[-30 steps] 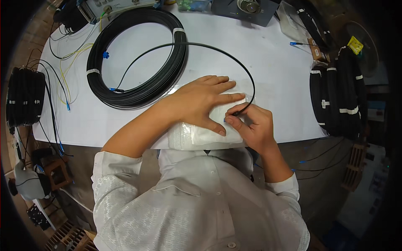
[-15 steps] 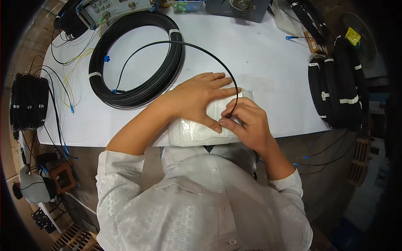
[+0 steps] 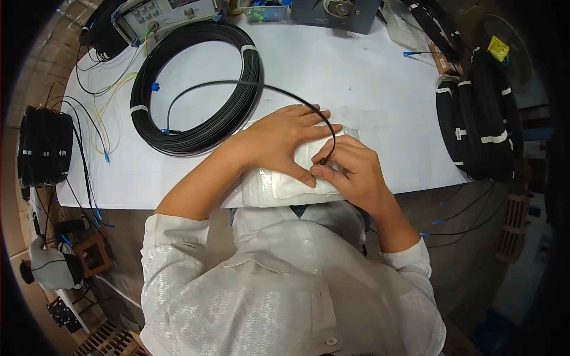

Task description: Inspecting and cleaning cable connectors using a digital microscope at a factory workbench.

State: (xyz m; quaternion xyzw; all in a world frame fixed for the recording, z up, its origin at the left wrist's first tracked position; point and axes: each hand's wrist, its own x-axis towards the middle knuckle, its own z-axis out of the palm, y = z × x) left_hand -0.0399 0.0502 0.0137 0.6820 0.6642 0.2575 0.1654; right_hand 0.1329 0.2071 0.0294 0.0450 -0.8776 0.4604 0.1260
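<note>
My left hand (image 3: 285, 139) lies flat, palm down and fingers spread, on a clear plastic bag (image 3: 279, 184) at the near edge of the white table (image 3: 356, 77); it presses the bag and grips nothing. The bag is pale, translucent and crinkled, with a whitish sheen, and it overhangs the table edge slightly toward my body. My right hand (image 3: 350, 169) sits just beside the left, touching the bag's right end, with thumb and forefinger pinched closed on the end of a thin black cable (image 3: 323, 121). That cable is slender, glossy and uniform in colour; it rises from my pinch, arcs over the fingers of my left hand, and runs left across the table to a large black cable coil (image 3: 196, 89). The coil lies flat on the table, well wound, bound with white ties, with a small blue connector inside its ring. Further bundled black coils (image 3: 475, 113) rest at the right edge of the table, and another bundle (image 3: 44, 145) hangs off its left side. Grey instruments (image 3: 172, 12) stand along the far edge.
</note>
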